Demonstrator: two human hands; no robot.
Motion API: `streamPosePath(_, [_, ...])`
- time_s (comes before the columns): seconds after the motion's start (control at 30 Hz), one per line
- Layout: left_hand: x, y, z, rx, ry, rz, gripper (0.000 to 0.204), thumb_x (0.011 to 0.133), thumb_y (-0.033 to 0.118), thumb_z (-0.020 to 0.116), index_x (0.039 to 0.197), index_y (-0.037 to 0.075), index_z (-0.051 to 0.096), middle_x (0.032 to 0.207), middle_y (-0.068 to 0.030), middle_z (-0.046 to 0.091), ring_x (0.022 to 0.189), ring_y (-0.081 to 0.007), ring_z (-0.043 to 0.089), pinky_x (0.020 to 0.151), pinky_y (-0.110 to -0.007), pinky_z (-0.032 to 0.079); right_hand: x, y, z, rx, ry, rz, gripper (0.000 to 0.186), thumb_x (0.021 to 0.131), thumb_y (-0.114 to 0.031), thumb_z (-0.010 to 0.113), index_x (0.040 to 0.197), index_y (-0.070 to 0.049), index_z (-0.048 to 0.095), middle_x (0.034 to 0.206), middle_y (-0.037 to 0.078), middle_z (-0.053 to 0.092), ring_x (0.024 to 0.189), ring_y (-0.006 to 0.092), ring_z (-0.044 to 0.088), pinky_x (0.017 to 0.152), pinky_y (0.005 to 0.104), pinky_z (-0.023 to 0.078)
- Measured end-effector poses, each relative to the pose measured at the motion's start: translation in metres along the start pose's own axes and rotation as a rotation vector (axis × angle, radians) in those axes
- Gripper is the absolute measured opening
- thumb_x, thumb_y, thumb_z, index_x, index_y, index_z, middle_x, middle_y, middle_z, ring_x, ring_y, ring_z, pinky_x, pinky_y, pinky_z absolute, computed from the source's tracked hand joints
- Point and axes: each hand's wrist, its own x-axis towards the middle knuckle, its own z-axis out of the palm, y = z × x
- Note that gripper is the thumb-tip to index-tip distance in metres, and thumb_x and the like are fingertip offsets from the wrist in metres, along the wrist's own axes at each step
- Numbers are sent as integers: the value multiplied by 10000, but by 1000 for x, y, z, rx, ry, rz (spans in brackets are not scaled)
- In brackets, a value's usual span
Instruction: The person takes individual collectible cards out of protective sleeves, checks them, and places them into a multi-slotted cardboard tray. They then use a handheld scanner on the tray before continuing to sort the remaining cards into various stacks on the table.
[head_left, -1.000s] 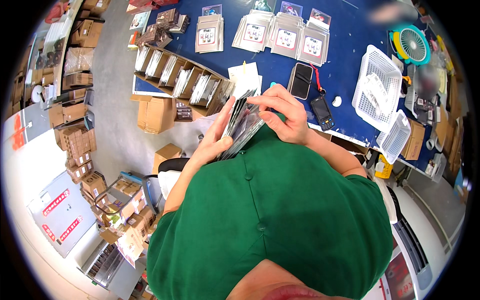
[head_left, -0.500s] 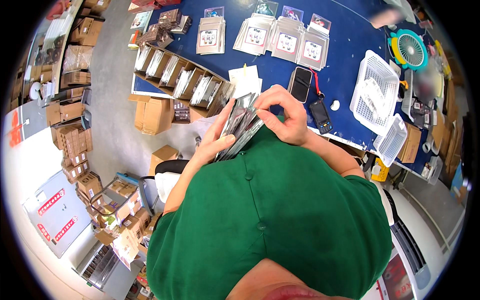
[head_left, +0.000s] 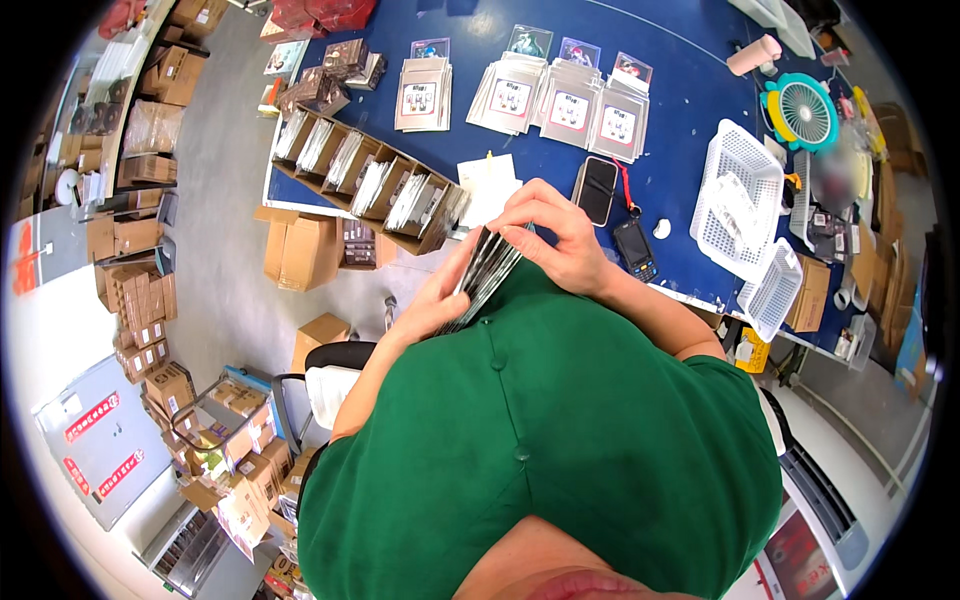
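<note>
A thick stack of thin plastic-sleeved cards [head_left: 490, 270] is held upright in front of my chest, its edges fanned slightly. My left hand [head_left: 432, 302] wraps round its lower left side, thumb on the near face. At the upper end, my right hand [head_left: 560, 238] pinches the edges between thumb and bent fingers; how many cards it grips is hidden. Just beyond the hands lies white paper [head_left: 486, 180] on the blue table [head_left: 480, 150]. A long divided cardboard box [head_left: 345, 198], filled with more sleeved cards, stands to the left of the paper.
Grey-bordered card piles [head_left: 425, 95] line the table's far side. A phone [head_left: 597, 190] and a handheld scanner [head_left: 634, 250] lie right of my right hand. Farther right are white plastic baskets [head_left: 707, 215] and a teal fan [head_left: 803, 112]. Cartons [head_left: 305, 250] stand on the floor at left.
The stack has turned more edge-on, and its upper faces show less. My right fingers have shifted left over its top edge. The whole view has tilted slightly.
</note>
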Motion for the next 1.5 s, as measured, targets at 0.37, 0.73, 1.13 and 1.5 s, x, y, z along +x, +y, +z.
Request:
streamPosePath(0.37, [7, 24, -42, 57, -334, -284, 1104, 784, 559, 756, 1547, -22, 209, 1487, -135, 414, 1355, -177, 414, 1111, -323, 339, 10, -5, -3, -111, -468, 248, 279, 786, -81, 782, 1032, -34, 661, 952, 93, 703, 887, 220, 693, 790, 323, 515])
streamPosePath(0.73, [86, -29, -49, 296, 255, 211, 237, 884, 56, 728, 1107, -17, 693, 956, -21, 711, 909, -85, 619, 807, -263, 514, -73, 135, -2, 500, 446, 551, 287, 796, 12, 774, 1051, -62, 665, 1010, 10, 683, 941, 89, 623, 856, 272, 503])
streamPosePath(1.13, [247, -89, -70, 810, 8, 381, 399, 774, -67, 703, 1147, 71, 669, 1162, -97, 684, 1158, -259, 629, 1029, -373, 459, -80, 227, -76, -415, 463, 267, 348, 780, 39, 705, 1113, -40, 642, 1100, 118, 659, 1001, 275, 661, 871, 344, 521])
streamPosePath(1.5, [282, -133, -94, 845, 171, 399, 377, 775, -25, 740, 1130, 58, 645, 1140, -122, 671, 1174, -306, 615, 977, -373, 481, -26, 210, -92, -1138, -203, 252, 332, 793, -152, 677, 1115, -104, 613, 944, 66, 621, 908, 240, 628, 774, 388, 481])
